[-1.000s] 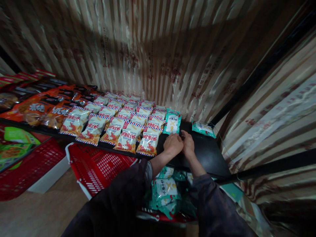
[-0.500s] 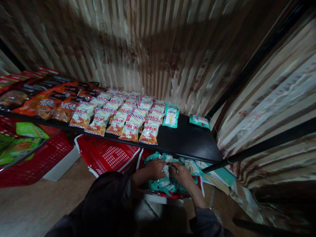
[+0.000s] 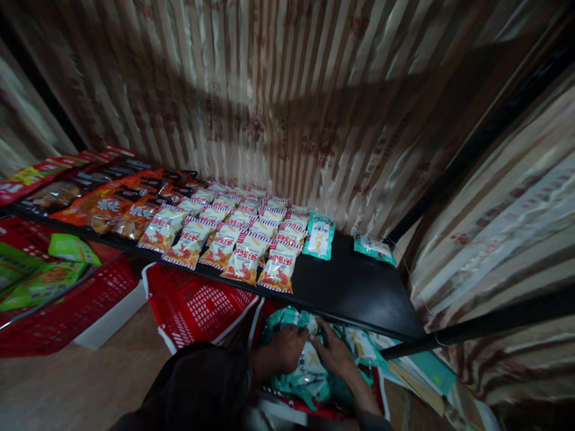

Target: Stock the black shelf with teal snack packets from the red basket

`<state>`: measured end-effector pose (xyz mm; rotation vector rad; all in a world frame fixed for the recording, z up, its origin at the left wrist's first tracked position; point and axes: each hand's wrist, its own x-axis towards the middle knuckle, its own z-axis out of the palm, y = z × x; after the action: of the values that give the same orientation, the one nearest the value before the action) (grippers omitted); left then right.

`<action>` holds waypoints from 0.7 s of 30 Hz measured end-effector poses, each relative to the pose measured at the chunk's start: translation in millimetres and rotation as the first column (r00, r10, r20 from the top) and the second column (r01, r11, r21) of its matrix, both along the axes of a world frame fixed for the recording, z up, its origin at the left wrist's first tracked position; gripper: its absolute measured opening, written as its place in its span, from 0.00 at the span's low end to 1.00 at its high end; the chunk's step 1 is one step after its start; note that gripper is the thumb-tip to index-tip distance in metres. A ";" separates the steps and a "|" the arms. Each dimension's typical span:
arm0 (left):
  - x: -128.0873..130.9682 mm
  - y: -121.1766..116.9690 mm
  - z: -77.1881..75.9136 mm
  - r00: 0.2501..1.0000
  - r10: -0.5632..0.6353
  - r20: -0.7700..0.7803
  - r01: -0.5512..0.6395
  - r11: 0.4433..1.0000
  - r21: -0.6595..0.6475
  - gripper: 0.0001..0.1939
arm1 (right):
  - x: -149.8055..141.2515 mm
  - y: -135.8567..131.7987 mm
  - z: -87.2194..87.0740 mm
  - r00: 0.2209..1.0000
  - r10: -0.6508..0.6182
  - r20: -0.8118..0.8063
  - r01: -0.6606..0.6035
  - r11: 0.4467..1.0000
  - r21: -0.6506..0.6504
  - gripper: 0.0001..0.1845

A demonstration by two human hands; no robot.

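Black shelf (image 3: pixel 359 293) has two teal packets lying on it, one (image 3: pixel 318 236) beside the white-orange packets (image 3: pixel 245 257), one (image 3: pixel 375 248) near the right end; red basket (image 3: pixel 383 392) below its front edge holds more teal packets (image 3: pixel 309 365); both hands have moved down from shelf to basket; left hand (image 3: pixel 288 348) curled against the packets, can't tell if its grip is closed on one; right hand (image 3: pixel 336 354) grip apart, fingers spread over the packets.

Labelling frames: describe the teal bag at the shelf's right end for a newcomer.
Find the black shelf. At its right back corner, the teal bag lies by the black post. Unlike the shelf's other teal bag, beside the white bags, it lies alone, sideways.
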<state>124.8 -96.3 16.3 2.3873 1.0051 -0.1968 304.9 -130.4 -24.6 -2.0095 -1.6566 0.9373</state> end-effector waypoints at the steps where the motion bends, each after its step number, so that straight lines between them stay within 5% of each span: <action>1: -1.0 1.7 -1.0 1.000 -0.007 0.009 0.007 1.000 -0.005 0.32 | 1.6 1.5 -1.3 1.000 -0.012 -0.007 0.012 1.000 0.000 0.33; 7: -7.6 16.5 -13.2 0.998 -0.005 0.058 0.012 0.993 -0.119 0.23 | 17.3 4.0 -0.3 0.985 -0.018 -0.169 0.011 0.999 -0.039 0.30; 13: -12.7 28.8 -16.7 0.955 0.155 0.253 -0.084 0.958 -0.273 0.23 | 37.4 -3.9 11.0 0.928 -0.063 -0.367 0.021 0.993 -0.119 0.29; 21: -13.7 37.4 -11.6 0.807 0.438 0.396 -0.090 0.754 -0.650 0.26 | 48.0 -21.7 19.1 0.756 -0.178 -0.630 0.027 0.970 -0.242 0.30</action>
<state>111.0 -59.0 4.7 1.5373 0.8405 0.2235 352.8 -152.1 -5.5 -1.5852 -1.0729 1.6064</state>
